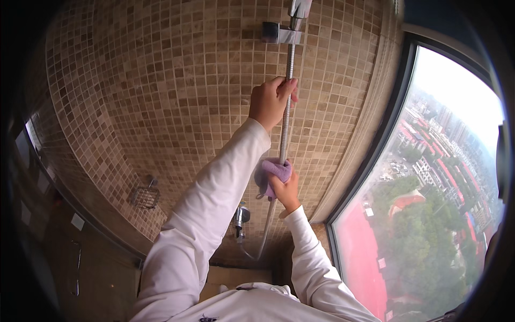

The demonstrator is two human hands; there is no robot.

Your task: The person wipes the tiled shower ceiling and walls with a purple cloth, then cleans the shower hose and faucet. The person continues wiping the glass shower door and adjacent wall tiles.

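A ribbed metal shower hose [285, 137] hangs from the chrome hand shower [300, 8], which sits in a wall bracket [281, 34] at the top. My left hand [271, 102] grips the hose a little below that bracket. Lower down, my right hand [286, 187] holds a purple cloth [277, 172] wrapped around the hose. Beneath the cloth the hose runs down and curves left towards the chrome shower valve [241, 215] on the wall.
Beige and brown mosaic tiles [193, 80] cover the wall. A wire soap basket [145, 197] is fixed low at the left. A large dark-framed window [426, 193] stands at the right, and a metal door handle [76, 267] shows at the lower left.
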